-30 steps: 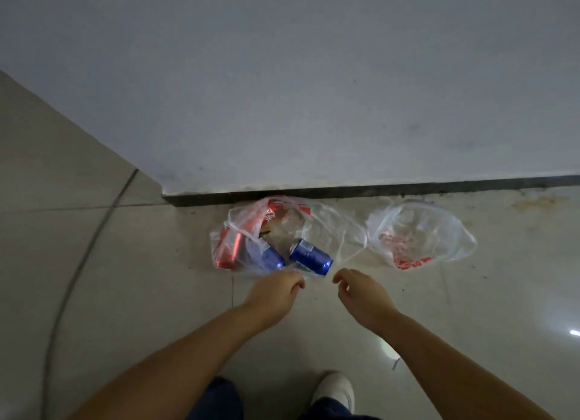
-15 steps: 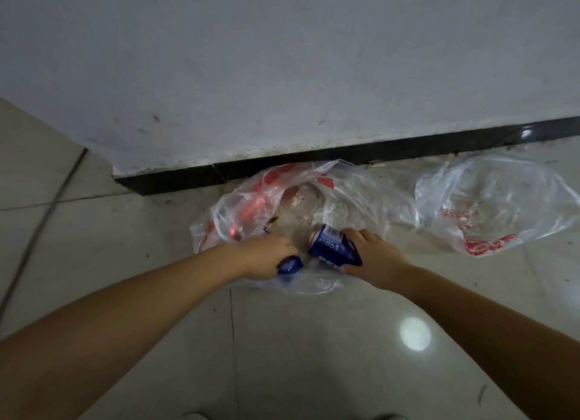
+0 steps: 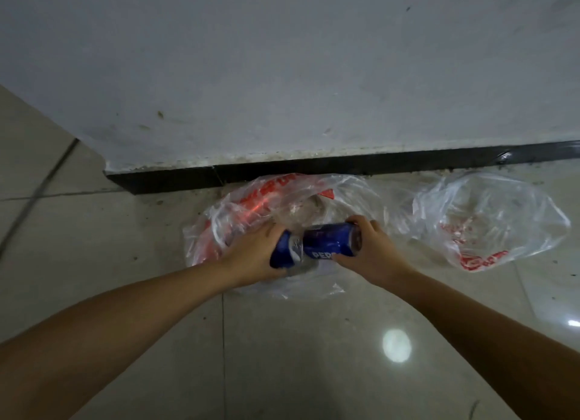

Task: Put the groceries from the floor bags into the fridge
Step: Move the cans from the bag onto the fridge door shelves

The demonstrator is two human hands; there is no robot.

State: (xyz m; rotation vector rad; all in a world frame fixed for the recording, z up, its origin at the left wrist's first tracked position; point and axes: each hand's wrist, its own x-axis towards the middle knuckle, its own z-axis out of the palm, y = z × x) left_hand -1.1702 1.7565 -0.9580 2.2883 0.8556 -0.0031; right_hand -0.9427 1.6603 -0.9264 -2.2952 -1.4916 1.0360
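Two clear plastic bags with red print lie on the floor against the wall. Over the left bag my left hand grips a blue can. My right hand grips a second blue Pepsi can lying sideways, its end touching the first can. A red shape, likely a can, shows through the plastic behind my left hand. The right bag looks flat, and nothing solid shows inside it.
A white wall with a black skirting strip runs just behind the bags. The wall's corner ends at the left, with tiled floor beyond it and in front of me.
Both hands reached down from above the floor into the left bag and closed on the blue cans. The cans now sit higher and end to end between my hands.
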